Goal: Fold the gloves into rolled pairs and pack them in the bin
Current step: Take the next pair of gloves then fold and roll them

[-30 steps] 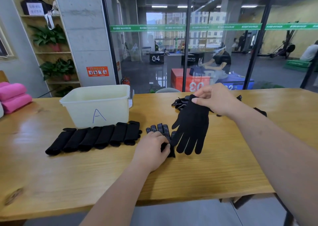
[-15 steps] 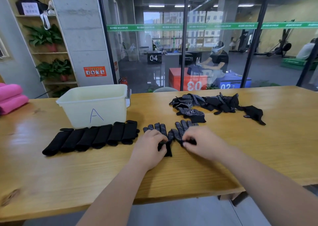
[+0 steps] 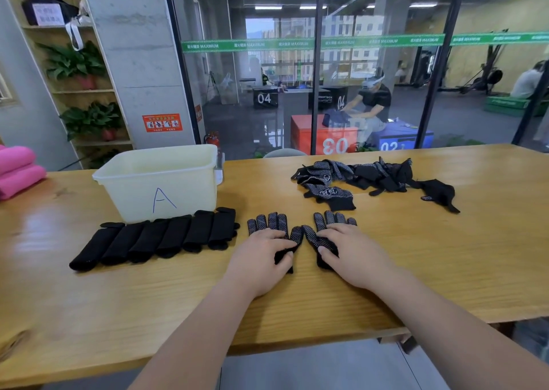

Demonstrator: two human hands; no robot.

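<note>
Two black dotted gloves lie flat side by side on the wooden table (image 3: pixel 445 256), fingers pointing away from the person, long axes running front to back; the left glove (image 3: pixel 269 224) sits under the left hand (image 3: pixel 261 259), spread and pressed flat on it; the right glove (image 3: pixel 325 226) under the right hand (image 3: pixel 353 256), likewise flat; their thumbs nearly touch; left of them lies a row of rolled pairs (image 3: pixel 157 238) before the bin (image 3: pixel 160 181) marked A; a loose glove pile (image 3: pixel 365 178) lies farther back.
</note>
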